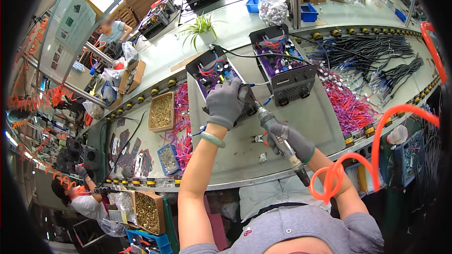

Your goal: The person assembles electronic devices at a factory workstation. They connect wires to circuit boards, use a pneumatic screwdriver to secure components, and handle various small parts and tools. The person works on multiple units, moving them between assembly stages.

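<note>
Gripped in my gloved right hand (293, 142), the grey pneumatic screwdriver (280, 142) angles toward the open black metal electronics case (221, 82); my gloved left hand (227, 102) clamps that case's front edge on the grey workbench (301, 122).

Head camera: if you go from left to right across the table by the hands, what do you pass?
Box of screws → left hand on an open black unit → screwdriver in the right hand → pink wires → orange coiled hose.

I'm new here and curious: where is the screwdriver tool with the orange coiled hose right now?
In the head view the pneumatic screwdriver sits right of centre, gripped by the right hand, its tip at the open black case that the left hand steadies.
</note>
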A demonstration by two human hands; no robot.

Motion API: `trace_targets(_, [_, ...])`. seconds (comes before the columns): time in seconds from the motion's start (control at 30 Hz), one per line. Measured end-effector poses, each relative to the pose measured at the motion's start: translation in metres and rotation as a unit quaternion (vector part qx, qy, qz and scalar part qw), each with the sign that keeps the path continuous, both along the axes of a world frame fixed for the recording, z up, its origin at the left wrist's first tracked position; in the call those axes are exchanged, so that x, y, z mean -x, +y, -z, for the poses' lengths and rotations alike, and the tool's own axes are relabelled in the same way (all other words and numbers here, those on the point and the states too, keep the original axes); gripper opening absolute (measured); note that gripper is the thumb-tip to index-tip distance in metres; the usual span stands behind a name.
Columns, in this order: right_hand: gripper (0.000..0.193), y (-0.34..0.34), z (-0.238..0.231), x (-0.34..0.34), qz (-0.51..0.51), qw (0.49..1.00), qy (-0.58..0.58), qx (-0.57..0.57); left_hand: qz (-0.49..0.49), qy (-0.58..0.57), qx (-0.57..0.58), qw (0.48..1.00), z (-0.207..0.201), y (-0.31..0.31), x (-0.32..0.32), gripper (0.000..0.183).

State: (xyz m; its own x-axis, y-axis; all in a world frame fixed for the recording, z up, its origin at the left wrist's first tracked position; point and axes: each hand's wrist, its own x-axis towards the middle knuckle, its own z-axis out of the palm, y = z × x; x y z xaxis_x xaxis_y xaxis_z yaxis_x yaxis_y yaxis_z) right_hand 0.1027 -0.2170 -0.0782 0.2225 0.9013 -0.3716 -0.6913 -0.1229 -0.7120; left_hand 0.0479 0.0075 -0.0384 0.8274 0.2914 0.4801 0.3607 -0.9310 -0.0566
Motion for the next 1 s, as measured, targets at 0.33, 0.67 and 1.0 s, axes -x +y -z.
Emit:
trace_targets(0.33, [0.043,0.013,0.009,0.013,-0.017,1.0,0.004,-0.022,0.013,-0.043,0.005,0.999,-0.005,0.007,0.023,0.028])
trace_targets(0.67, [0.053,-0.096,0.026,0.022,-0.147,0.974,-0.092,0.143,-0.048,-0.003,0.36,0.932,0.112,-0.06,0.128,0.019])
trace_targets(1.0, [0.054,-0.075,0.008,0.033,-0.164,0.975,-0.094,0.117,-0.079,0.136,0.285,0.946,0.118,-0.085,0.106,0.018])
